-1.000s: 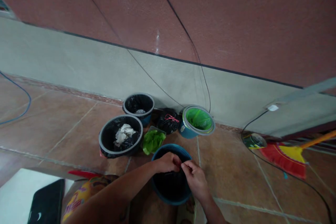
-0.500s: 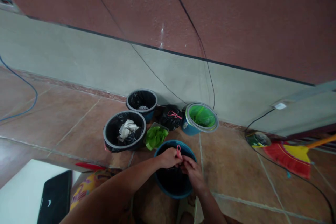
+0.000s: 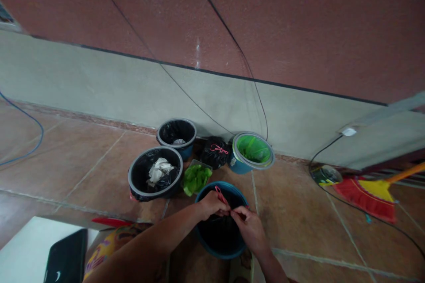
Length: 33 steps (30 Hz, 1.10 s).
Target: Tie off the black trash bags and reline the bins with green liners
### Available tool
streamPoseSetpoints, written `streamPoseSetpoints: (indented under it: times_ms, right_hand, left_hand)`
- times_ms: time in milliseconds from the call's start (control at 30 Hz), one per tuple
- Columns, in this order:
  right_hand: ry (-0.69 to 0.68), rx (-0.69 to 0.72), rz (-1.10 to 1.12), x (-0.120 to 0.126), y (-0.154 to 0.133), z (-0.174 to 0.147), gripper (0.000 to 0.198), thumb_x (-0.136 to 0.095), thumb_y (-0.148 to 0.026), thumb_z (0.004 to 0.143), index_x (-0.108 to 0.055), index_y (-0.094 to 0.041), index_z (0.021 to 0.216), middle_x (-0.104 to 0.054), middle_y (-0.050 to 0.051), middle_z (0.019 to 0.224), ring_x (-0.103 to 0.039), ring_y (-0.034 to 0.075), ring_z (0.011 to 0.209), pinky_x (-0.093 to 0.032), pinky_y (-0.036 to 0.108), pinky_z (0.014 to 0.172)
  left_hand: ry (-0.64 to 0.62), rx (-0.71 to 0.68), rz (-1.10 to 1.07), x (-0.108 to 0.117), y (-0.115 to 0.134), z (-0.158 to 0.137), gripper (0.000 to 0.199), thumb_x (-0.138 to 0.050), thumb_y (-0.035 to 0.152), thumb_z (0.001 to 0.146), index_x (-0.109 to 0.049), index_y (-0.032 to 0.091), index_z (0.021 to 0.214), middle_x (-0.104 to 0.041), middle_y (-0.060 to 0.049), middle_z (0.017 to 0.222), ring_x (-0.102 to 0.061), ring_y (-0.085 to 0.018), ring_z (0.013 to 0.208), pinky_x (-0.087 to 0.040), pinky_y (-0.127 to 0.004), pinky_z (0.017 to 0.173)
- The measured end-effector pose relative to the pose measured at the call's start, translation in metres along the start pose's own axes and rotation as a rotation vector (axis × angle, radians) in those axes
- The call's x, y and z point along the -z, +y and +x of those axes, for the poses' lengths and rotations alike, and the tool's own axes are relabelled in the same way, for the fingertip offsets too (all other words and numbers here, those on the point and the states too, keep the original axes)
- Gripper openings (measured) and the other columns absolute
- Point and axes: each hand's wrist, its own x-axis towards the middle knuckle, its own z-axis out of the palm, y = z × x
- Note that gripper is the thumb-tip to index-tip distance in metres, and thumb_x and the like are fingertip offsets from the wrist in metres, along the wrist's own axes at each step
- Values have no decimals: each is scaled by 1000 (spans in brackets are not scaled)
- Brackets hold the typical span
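Note:
My left hand (image 3: 212,205) and my right hand (image 3: 249,227) meet fingertip to fingertip above a blue bin (image 3: 206,247) standing on the floor close in front of me. Pinched in my left hand is a pink drawstring (image 3: 219,193), its loop sticking up past the fingers. My right fingers are closed at the same spot, apparently on the other end of this string. Below the hands, the black trash bag (image 3: 224,234) in the bin is dark, and its contents cannot be made out.
Two lined bins, one with white waste (image 3: 161,170) and one behind it (image 3: 177,130), stand left. Nearby are a green-bagged basket (image 3: 196,178), a tied black bag (image 3: 215,152) and a green-lined bin (image 3: 255,150). A red broom (image 3: 361,194) and cable lie right.
The pink loop now leans to the left instead of standing upright. My hands have shifted slightly down and the right one a little outward. The view has tilted a little upward.

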Motion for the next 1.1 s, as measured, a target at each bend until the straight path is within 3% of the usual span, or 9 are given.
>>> streamPoseSetpoints:
  times_ms: [67,167,300,400,600,800,933,1100]
  right_hand:
    - [-19,1,44,-4,5,-4,30,-51,-44,84,-71,-22,77,-71,3,72,-65,19,70,-44,30,67]
    - [-15,-1,69,-9,14,-6,28,-51,-40,83,-72,-23,79,-73,4,79,-67,20,77,-46,31,76]
    - [75,-33,35,-10,15,3,29,-47,-36,83,-72,-22,87,-74,8,92,-67,23,86,-48,34,82]
    - [105,8,108,-14,9,15,33,-43,-34,84,-71,-20,95,-74,9,100,-67,23,95,-47,35,89]
    - [-24,28,337,-30,9,32,30,-42,-34,83,-69,-19,82,-69,4,74,-61,19,69,-47,31,70]
    - [-64,20,410,-33,11,33,28,-49,-37,80,-71,-19,79,-69,4,75,-61,20,73,-47,32,72]
    - [-94,-63,507,-31,11,32,32,-55,-45,78,-71,-18,84,-65,2,69,-54,15,61,-44,28,59]
    - [-108,-142,531,-31,19,27,35,-58,-49,76,-68,-17,86,-55,-3,59,-46,12,49,-33,25,47]
  left_hand:
    - [38,-27,42,0,-2,1,12,-68,14,58,-57,16,59,-57,5,53,-53,-10,54,-42,-23,56]
    - [73,-164,270,0,-5,1,13,-65,8,56,-56,16,57,-51,7,52,-45,-9,52,-35,-22,53]
    - [108,-403,604,-1,-3,-4,10,-60,9,67,-58,17,60,-60,2,63,-51,-12,62,-38,-24,62]
    - [114,-537,710,1,0,-7,12,-57,10,74,-59,17,64,-61,2,66,-52,-12,65,-38,-24,64]
    - [110,-664,744,6,-1,-3,19,-50,3,77,-62,17,74,-64,1,74,-56,-12,71,-43,-22,70]
    - [217,-711,796,4,-9,-1,22,-48,2,79,-63,18,83,-65,-3,86,-61,-16,86,-48,-26,83]
    - [314,-654,781,5,-11,2,15,-51,9,83,-64,18,85,-66,-5,88,-62,-17,85,-49,-28,83]
    - [270,-533,712,8,-11,7,7,-60,17,80,-65,19,75,-68,-1,78,-62,-15,75,-49,-25,76]
